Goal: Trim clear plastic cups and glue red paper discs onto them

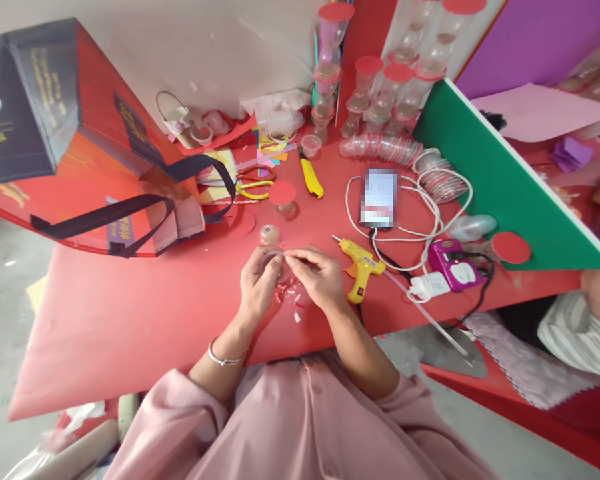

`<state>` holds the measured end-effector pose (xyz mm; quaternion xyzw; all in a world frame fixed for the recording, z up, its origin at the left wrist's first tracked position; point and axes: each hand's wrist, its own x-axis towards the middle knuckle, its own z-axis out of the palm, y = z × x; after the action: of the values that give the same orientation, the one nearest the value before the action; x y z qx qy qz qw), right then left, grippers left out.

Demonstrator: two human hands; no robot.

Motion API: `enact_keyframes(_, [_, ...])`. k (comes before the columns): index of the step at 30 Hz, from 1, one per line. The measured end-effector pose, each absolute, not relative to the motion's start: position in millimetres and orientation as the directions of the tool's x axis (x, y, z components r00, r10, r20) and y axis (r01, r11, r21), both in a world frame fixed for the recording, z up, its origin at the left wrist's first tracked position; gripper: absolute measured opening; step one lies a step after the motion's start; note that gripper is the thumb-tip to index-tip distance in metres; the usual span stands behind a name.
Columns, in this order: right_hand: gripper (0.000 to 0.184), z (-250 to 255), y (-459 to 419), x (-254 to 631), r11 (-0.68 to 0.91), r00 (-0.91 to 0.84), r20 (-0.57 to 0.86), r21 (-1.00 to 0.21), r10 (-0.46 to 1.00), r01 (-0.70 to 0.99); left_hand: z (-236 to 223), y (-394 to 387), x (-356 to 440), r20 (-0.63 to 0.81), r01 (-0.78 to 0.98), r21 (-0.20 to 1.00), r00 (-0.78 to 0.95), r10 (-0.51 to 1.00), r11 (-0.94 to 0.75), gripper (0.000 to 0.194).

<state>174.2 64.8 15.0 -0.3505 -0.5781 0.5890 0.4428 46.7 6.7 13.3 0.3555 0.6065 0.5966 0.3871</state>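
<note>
Both hands meet over the red table, fingers closed at one small piece. My left hand (pixel 258 283) grips what looks like a small clear plastic cup, mostly covered by the fingers. The fingertips of my right hand (pixel 320 272) pinch at its edge; whatever they hold there is too small to make out. Just beyond my fingers stands a small clear plastic cup with a pale top (pixel 269 234). Farther back is a short clear container with a red disc lid (pixel 283 193). Red and white scraps (pixel 296 300) lie under my hands. A yellow glue gun (pixel 363 267) rests to the right.
Behind lie a yellow cutter (pixel 311 175), yellow-handled scissors (pixel 254 189) and stacked clear cups (pixel 380 148). Hourglass-like towers (pixel 330 60) stand at the wall. A phone (pixel 379 198), white cable and purple adapter (pixel 453 263) sit right, before a green board (pixel 505 180). A large bag (pixel 105 153) fills the left.
</note>
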Motion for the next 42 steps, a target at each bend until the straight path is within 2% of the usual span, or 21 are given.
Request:
enact_keyframes(6, [0.014,13,66,175,-0.077,-0.36,0.001,-0.976,0.933,-0.202,17,3,48,0.123,0.249,0.968,-0.407,0.905,-0.02,0.021])
enact_keyframes(17, [0.024,14,66,172,-0.241,-0.372,-0.125,-0.927,0.92,-0.287,17,3,49,0.147,0.305,0.952,-0.362,0.92,-0.032,0.019])
enact_keyframes(21, [0.024,13,66,170,-0.308,-0.381,-0.182,-0.903,0.906,-0.301,15,4,50,0.035,0.163,0.986,-0.391,0.92,0.032,0.018])
enact_keyframes(26, [0.014,14,69,173,-0.385,-0.38,-0.257,-0.868,0.889,-0.314,16,5,49,-0.051,0.022,0.997,-0.433,0.9,0.067,0.018])
enact_keyframes(30, [0.014,9,69,175,-0.422,-0.391,-0.286,-0.846,0.875,-0.327,19,10,49,-0.174,-0.261,0.963,-0.441,0.881,0.059,0.027])
enact_keyframes(34, [0.024,5,69,174,-0.371,-0.367,-0.259,-0.886,0.894,-0.277,22,17,48,-0.229,-0.463,0.886,-0.424,0.876,0.008,0.03])
enact_keyframes(39, [0.031,10,67,171,-0.199,-0.3,-0.147,-0.968,0.942,-0.151,26,18,44,-0.222,-0.505,0.863,-0.426,0.877,-0.027,0.035])
enact_keyframes(42, [0.037,13,67,171,-0.186,-0.25,-0.143,-0.969,0.958,-0.159,26,17,44,-0.239,-0.525,0.851,-0.409,0.881,-0.013,0.04])
